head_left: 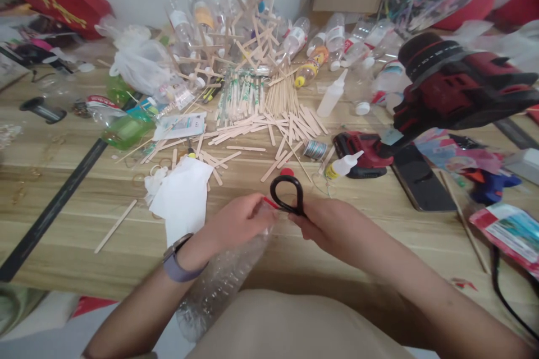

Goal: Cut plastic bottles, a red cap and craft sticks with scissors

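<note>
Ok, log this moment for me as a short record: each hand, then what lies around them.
Left hand: holds a clear plastic bottle at its far end
Left wrist: purple-strapped watch
Right hand: holds a tool with a black looped handle; its working end can't be made out
Beyond the loop: red round piece
Left of hands: white paper
Right side: red-and-black drill, phone
Farther back: flat wooden sticks, more bottles
</note>
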Available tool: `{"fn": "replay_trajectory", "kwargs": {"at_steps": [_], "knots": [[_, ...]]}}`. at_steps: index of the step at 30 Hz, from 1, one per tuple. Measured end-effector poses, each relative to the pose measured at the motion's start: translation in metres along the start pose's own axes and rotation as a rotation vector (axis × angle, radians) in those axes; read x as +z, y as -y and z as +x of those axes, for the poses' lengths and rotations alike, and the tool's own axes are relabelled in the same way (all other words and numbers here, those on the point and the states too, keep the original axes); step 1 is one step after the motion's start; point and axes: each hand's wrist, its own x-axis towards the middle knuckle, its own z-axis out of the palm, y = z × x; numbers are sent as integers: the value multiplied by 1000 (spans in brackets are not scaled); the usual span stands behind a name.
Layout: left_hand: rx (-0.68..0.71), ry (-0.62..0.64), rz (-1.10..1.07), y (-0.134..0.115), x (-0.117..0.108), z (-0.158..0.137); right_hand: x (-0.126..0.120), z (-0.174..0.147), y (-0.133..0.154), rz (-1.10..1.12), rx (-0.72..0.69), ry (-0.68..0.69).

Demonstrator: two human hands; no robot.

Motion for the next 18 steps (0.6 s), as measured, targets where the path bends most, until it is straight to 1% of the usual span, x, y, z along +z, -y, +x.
{"fn": "replay_trajectory", "kwargs": {"at_steps": [2,3,5,7,10,14,18], "knots": [[-20,-18,67,1,2,1,7,-1,9,-238,59,1],[-36,-25,90,1,2,2,10,-2,14,-336,89,37],[-53,-31,90,1,3,3,15,-1,26,-445,154,98],[-48,-44,80,0,2,4,20,0,35,-461,191,112],[-2,-36,52,-3,1,3,29,1,44,-438,181,96],[10,-12,29,-4,1,3,38,1,47,-433,140,75],[8,-13,11,3,2,4,43,2,49,-436,178,63]]}}
